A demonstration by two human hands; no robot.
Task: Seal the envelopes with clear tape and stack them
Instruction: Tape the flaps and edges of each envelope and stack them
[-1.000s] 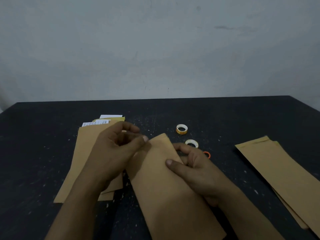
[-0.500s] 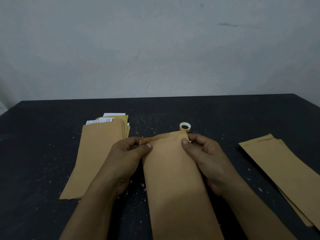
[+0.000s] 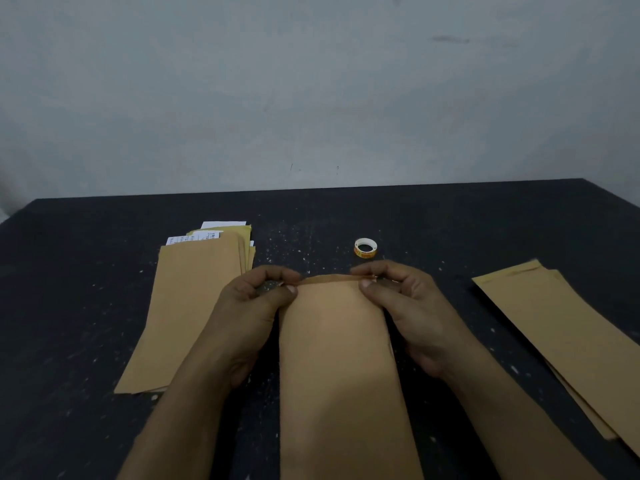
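Two hands (image 3: 249, 313) (image 3: 412, 310) at far-edge corners of the envelope (image 3: 336, 358)

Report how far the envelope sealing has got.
Likely done: the right stack, flaps folded. In hand: left hand and right hand pinch the top flap of the middle envelope; the tape roll lies untouched beyond it. Left: the left pile, papers poking out.
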